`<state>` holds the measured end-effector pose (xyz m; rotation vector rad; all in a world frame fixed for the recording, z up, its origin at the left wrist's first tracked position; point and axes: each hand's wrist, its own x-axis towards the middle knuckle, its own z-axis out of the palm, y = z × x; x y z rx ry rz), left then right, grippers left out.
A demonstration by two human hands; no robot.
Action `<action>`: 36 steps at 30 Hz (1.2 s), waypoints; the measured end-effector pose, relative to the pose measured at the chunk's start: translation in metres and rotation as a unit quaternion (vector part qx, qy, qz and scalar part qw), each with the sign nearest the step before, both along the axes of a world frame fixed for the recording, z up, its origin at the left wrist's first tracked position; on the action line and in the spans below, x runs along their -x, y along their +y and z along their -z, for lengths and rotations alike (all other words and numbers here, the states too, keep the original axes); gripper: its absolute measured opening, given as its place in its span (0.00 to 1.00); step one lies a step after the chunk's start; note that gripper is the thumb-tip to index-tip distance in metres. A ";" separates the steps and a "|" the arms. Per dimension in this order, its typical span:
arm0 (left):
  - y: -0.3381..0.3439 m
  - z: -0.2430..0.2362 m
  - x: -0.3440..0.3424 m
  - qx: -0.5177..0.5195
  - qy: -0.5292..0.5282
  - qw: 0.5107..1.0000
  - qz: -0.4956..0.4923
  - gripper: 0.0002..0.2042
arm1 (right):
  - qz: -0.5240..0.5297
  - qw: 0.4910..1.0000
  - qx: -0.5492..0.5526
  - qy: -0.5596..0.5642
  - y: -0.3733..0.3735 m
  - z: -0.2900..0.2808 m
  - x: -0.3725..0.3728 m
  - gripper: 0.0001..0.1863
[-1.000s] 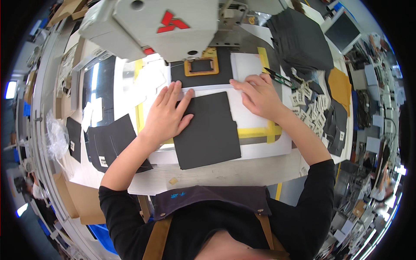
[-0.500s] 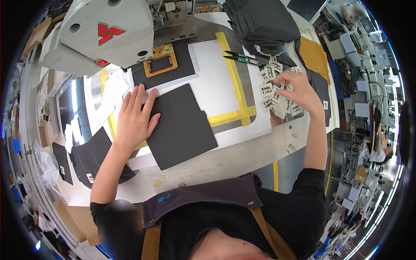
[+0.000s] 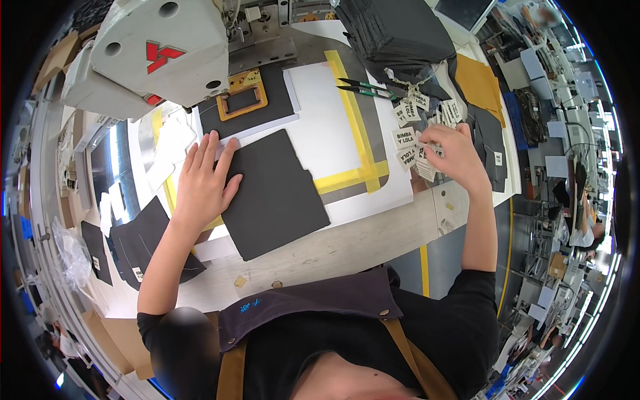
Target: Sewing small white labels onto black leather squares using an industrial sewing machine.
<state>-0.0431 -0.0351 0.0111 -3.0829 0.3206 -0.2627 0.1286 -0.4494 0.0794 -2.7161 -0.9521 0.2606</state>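
Observation:
My left hand [image 3: 205,177] lies flat with fingers outstretched, at the upper left edge of a dark grey fabric panel [image 3: 277,203]. The panel rests slantwise on a white sheet over the machine bed. On the right, my right hand [image 3: 455,157] bends over a pile of white printed labels [image 3: 405,138], thumb and forefinger curled toward each other on what looks like one label. The fingers hide part of the pile. Ahead of my left hand, a yellow clamp frame [image 3: 243,103] sits on a dark piece [image 3: 280,83] under the sewing machine head [image 3: 157,60].
Green-handled thread snips [image 3: 365,89] lie beyond the labels. A stack of dark pieces [image 3: 397,43] stands at the back, with mustard cloth [image 3: 479,87] beside it. Yellow tape [image 3: 353,120] borders the white sheet. Dark labelled pieces [image 3: 143,240] lie on the near left.
My right hand has shifted slightly down and left over the labels, and some labels under it have moved. My left hand stays in place at the panel's edge. The view has shifted a little.

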 end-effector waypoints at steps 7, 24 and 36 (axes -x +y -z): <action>0.007 -0.013 -0.002 0.107 -0.031 0.993 0.028 0.26 | 0.082 0.987 -0.124 -0.062 0.029 -0.018 -0.003 0.04; 0.008 -0.004 -0.050 0.418 -0.156 0.895 0.020 0.07 | -0.144 0.865 -0.335 0.345 0.233 0.039 0.003 0.08; 0.024 0.003 -0.060 0.132 -0.180 0.971 0.081 0.10 | -0.308 0.910 -0.269 -0.059 0.261 0.073 -0.034 0.07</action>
